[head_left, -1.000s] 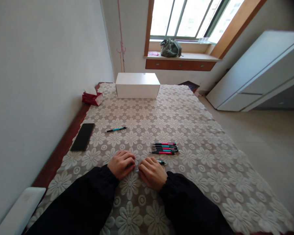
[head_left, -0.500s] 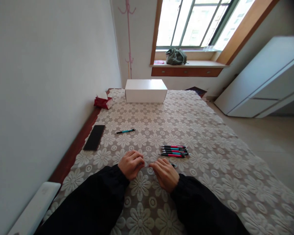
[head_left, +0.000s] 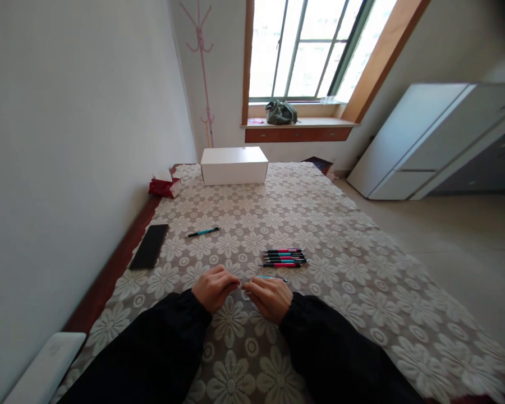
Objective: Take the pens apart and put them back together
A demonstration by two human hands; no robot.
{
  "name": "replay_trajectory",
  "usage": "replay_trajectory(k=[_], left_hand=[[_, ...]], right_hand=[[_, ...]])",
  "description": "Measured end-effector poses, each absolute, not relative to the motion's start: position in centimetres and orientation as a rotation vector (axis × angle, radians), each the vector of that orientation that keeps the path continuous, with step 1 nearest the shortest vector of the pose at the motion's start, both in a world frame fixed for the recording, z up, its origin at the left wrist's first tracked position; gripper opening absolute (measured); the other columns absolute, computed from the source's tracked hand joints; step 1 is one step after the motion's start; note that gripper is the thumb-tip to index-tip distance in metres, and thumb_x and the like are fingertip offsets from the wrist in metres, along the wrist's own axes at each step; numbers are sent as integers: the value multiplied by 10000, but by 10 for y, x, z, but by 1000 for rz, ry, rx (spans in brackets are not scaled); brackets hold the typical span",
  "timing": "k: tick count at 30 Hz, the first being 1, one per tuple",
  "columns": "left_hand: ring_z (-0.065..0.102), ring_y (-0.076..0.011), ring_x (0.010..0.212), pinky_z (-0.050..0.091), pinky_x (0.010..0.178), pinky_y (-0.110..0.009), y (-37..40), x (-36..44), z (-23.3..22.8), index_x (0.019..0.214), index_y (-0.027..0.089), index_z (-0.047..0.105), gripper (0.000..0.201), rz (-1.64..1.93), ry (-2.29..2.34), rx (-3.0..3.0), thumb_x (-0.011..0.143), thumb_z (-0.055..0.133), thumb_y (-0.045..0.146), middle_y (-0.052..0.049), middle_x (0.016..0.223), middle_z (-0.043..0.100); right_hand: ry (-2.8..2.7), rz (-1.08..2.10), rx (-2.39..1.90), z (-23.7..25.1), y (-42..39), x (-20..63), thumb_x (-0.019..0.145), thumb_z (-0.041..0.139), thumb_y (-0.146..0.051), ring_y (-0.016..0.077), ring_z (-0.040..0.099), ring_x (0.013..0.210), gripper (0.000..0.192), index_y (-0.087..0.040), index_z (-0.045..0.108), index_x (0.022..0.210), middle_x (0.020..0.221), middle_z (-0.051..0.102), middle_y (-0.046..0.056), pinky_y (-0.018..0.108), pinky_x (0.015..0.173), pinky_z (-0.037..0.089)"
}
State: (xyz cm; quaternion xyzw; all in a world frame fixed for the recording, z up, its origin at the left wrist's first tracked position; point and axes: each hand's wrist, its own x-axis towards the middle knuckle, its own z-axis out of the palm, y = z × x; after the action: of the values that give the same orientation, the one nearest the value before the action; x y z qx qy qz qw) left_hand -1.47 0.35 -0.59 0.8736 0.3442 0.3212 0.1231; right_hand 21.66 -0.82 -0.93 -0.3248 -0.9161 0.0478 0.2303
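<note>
Both hands rest low on the counter (head_left: 362, 264), close together with fingers curled inward. The left hand (head_left: 214, 287) is loosely closed, its fingertips meeting those of the right hand (head_left: 269, 297) at a small object too tiny to identify. The right hand is likewise curled, and a slim teal pen (head_left: 272, 277) projects from beyond its fingers, pointing right; whether the hand grips it or merely lies against it cannot be told. Both arms wear black sleeves.

Just beyond the right hand lies a bundle of pens (head_left: 284, 257), about five, pink and teal with black ends, laid parallel and touching. One single teal pen (head_left: 202, 232) lies apart, farther and to the left. One black phone (head_left: 149, 253) lies face down near the left edge. At the far end stands one closed white box (head_left: 234, 165), with one red tissue pack (head_left: 164, 186) to its left. A flowered lace cloth covers the counter. No writing is legible on any item.
</note>
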Motion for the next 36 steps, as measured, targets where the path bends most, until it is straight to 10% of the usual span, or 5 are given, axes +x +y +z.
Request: replay_trajectory(k=[36], left_hand=[[667,-156,736,545,672,-264,-5,-7,-2,937,205,714,190,1050,1024,2451,972,554,301,-37,800,738]], right_hand=[[-2407,74,-820,-11,-4,216,993,399,-177,166,575,688,209,-208,599,1046,753,621,23,315,642,365]])
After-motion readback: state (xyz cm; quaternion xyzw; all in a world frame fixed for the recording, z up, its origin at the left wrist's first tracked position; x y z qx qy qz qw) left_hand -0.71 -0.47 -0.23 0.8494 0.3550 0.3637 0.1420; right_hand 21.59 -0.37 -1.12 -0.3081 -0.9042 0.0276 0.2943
